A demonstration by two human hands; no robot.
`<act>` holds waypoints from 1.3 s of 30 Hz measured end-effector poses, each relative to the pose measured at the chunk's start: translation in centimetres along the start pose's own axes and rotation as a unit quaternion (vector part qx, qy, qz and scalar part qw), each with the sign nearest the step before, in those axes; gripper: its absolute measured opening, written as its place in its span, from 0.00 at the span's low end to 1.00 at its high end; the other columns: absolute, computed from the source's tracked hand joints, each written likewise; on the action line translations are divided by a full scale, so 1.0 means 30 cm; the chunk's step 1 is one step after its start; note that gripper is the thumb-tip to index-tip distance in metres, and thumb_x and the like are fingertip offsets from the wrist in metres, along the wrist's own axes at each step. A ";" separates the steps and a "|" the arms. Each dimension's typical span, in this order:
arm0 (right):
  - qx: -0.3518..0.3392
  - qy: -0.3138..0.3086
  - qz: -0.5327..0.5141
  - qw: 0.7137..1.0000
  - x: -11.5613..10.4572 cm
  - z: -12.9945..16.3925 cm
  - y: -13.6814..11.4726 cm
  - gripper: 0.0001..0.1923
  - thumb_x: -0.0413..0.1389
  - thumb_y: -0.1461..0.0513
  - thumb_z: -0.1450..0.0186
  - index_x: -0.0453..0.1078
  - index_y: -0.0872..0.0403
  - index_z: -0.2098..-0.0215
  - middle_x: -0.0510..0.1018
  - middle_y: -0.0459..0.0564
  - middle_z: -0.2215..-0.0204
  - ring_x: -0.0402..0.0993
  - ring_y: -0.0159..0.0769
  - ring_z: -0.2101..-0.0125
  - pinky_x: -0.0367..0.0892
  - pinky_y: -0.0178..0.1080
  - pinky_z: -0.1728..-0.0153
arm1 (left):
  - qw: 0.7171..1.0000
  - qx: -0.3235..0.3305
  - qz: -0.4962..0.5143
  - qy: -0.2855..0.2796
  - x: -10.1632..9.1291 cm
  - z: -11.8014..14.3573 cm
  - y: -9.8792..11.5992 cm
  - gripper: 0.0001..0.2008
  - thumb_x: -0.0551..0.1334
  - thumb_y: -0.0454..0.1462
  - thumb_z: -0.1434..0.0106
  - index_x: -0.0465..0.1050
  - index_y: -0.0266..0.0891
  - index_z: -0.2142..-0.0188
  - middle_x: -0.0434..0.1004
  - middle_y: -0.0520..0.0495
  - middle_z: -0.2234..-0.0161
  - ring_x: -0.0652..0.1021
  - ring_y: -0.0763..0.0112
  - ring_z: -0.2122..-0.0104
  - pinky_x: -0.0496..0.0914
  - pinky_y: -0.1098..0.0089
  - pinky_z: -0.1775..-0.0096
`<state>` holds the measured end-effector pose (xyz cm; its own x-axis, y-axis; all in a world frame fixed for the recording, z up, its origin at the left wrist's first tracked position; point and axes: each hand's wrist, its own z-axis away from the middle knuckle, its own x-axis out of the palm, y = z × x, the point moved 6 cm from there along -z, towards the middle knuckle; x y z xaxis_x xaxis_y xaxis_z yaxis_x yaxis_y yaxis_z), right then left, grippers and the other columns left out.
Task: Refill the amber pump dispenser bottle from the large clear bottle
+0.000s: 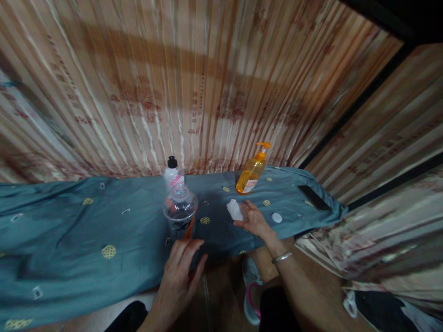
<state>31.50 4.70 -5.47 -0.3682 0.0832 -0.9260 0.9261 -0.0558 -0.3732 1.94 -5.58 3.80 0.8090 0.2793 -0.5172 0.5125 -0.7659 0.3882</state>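
Observation:
My right hand [254, 220] holds a crumpled white tissue [234, 210] between thumb and fingers, just above the cloth-covered surface. Close to the fingertips of my left hand [183, 263] stands a clear plastic cup with a domed lid [180, 210], dark print and an orange patch on its side. My left thumb is spread from the fingers, and nothing is in that hand. Whether its fingertips touch the cup I cannot tell. Behind the cup, partly hidden, is a white bottle [173, 176] with a black cap.
An orange pump bottle [251, 175] stands upright beyond my right hand. On the teal patterned cloth [134, 240] lie a white round disc [276, 217] and a black phone [314, 198]. A pleated curtain [194, 92] hangs behind, with a dark bar [356, 106] at right.

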 end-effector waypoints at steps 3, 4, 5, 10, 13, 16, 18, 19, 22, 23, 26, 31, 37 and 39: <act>-0.017 -0.026 0.020 0.999 0.009 0.002 -0.046 0.21 0.69 0.66 0.40 0.79 0.57 0.48 0.79 0.66 0.38 0.75 0.54 0.36 0.67 0.49 0.34 | 0.999 0.008 -0.036 0.002 -0.035 -0.014 -0.012 0.12 0.60 0.31 0.26 0.70 0.37 0.45 0.77 0.44 0.57 0.78 0.65 0.57 0.75 0.69 0.53; -0.021 -0.032 0.025 0.999 0.011 0.000 -0.060 0.17 0.66 0.68 0.38 0.80 0.57 0.51 0.81 0.65 0.41 0.77 0.52 0.39 0.68 0.48 0.35 | 0.999 0.010 -0.045 0.005 -0.045 -0.017 -0.017 0.12 0.60 0.31 0.26 0.70 0.35 0.45 0.76 0.43 0.56 0.78 0.65 0.56 0.75 0.70 0.52; -0.024 -0.035 0.030 0.999 0.012 -0.001 -0.073 0.14 0.63 0.70 0.36 0.81 0.57 0.52 0.83 0.65 0.43 0.79 0.51 0.41 0.69 0.47 0.36 | 0.999 0.012 -0.051 0.008 -0.051 -0.019 -0.021 0.12 0.60 0.31 0.26 0.70 0.34 0.45 0.75 0.42 0.56 0.77 0.65 0.55 0.74 0.70 0.51; -0.049 -0.042 0.032 0.997 0.006 -0.003 -0.128 0.11 0.58 0.67 0.30 0.80 0.54 0.52 0.85 0.59 0.47 0.82 0.46 0.45 0.72 0.41 0.42 | 1.000 0.005 -0.023 -0.015 -0.004 0.013 0.003 0.12 0.57 0.32 0.25 0.69 0.35 0.44 0.75 0.43 0.56 0.77 0.66 0.56 0.74 0.70 0.51; -0.060 -0.044 0.029 0.997 -0.002 -0.002 -0.141 0.11 0.59 0.62 0.27 0.80 0.53 0.49 0.84 0.56 0.45 0.83 0.43 0.46 0.73 0.38 0.45 | 0.998 0.008 0.012 -0.059 0.066 0.053 0.042 0.12 0.54 0.34 0.24 0.69 0.36 0.44 0.77 0.43 0.57 0.79 0.66 0.57 0.76 0.70 0.53; -0.045 -0.029 0.042 0.998 -0.010 -0.009 -0.130 0.16 0.56 0.61 0.25 0.77 0.54 0.42 0.81 0.61 0.40 0.78 0.45 0.39 0.70 0.42 0.39 | 0.995 0.008 0.033 -0.095 0.121 0.085 0.056 0.12 0.54 0.34 0.24 0.68 0.38 0.44 0.78 0.42 0.57 0.80 0.65 0.59 0.78 0.68 0.56; -0.031 -0.033 0.056 0.997 -0.004 -0.015 -0.118 0.15 0.59 0.63 0.27 0.78 0.55 0.44 0.82 0.62 0.42 0.78 0.47 0.39 0.70 0.44 0.39 | 0.994 0.004 0.037 -0.102 0.141 0.099 0.044 0.12 0.55 0.34 0.25 0.67 0.39 0.44 0.78 0.42 0.57 0.81 0.64 0.58 0.79 0.67 0.56; -0.025 -0.039 0.062 0.997 0.000 -0.019 -0.111 0.14 0.61 0.64 0.29 0.79 0.55 0.46 0.84 0.62 0.44 0.80 0.48 0.40 0.72 0.43 0.40 | 0.994 0.002 0.037 -0.101 0.148 0.104 0.035 0.13 0.56 0.33 0.26 0.67 0.39 0.44 0.78 0.41 0.57 0.81 0.63 0.58 0.79 0.66 0.56; 0.001 -0.040 0.081 0.996 -0.014 -0.033 -0.070 0.14 0.63 0.64 0.31 0.80 0.53 0.47 0.83 0.60 0.42 0.80 0.46 0.41 0.72 0.41 0.40 | 0.994 -0.003 0.040 -0.102 0.168 0.117 0.006 0.15 0.57 0.31 0.28 0.67 0.40 0.43 0.78 0.41 0.56 0.81 0.62 0.58 0.80 0.64 0.56; 0.016 -0.031 0.089 0.995 -0.033 -0.037 -0.044 0.17 0.62 0.64 0.30 0.78 0.53 0.44 0.80 0.60 0.39 0.77 0.45 0.37 0.70 0.41 0.38 | 0.994 -0.004 0.044 -0.104 0.175 0.121 -0.001 0.15 0.58 0.31 0.28 0.67 0.40 0.43 0.78 0.41 0.56 0.82 0.62 0.57 0.80 0.64 0.56; 0.093 -0.002 0.124 0.988 -0.116 -0.035 0.074 0.24 0.60 0.64 0.28 0.71 0.58 0.35 0.75 0.67 0.34 0.70 0.49 0.32 0.67 0.45 0.34 | 0.993 -0.007 0.052 -0.109 0.194 0.132 -0.017 0.16 0.59 0.30 0.29 0.67 0.40 0.43 0.78 0.42 0.56 0.82 0.61 0.57 0.81 0.63 0.56; 0.221 -0.032 0.168 0.960 -0.202 0.019 0.275 0.20 0.61 0.61 0.26 0.72 0.60 0.38 0.80 0.67 0.43 0.79 0.51 0.42 0.73 0.50 0.41 | 0.992 -0.008 0.060 -0.115 0.216 0.139 -0.034 0.17 0.60 0.30 0.30 0.68 0.41 0.43 0.78 0.42 0.56 0.82 0.60 0.58 0.82 0.61 0.56; 0.255 -0.099 0.174 0.946 -0.172 0.031 0.317 0.21 0.62 0.54 0.26 0.72 0.53 0.39 0.77 0.55 0.42 0.79 0.46 0.48 0.78 0.53 0.48 | 0.991 -0.009 0.061 -0.115 0.231 0.135 -0.045 0.18 0.59 0.30 0.30 0.68 0.40 0.42 0.79 0.41 0.55 0.82 0.60 0.56 0.82 0.61 0.55; 0.252 -0.108 0.172 0.946 -0.169 0.025 0.299 0.21 0.62 0.54 0.26 0.71 0.53 0.39 0.77 0.55 0.42 0.79 0.46 0.48 0.78 0.53 0.48 | 0.991 -0.011 0.063 -0.114 0.231 0.136 -0.043 0.18 0.59 0.30 0.30 0.67 0.41 0.42 0.79 0.41 0.55 0.83 0.60 0.56 0.82 0.61 0.55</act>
<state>41.60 3.03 -4.16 -0.1107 -0.2292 -0.9671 0.8573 -0.5142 0.0237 5.72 -5.00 -3.40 0.7822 0.0413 -0.6216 0.4191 -0.7732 0.4760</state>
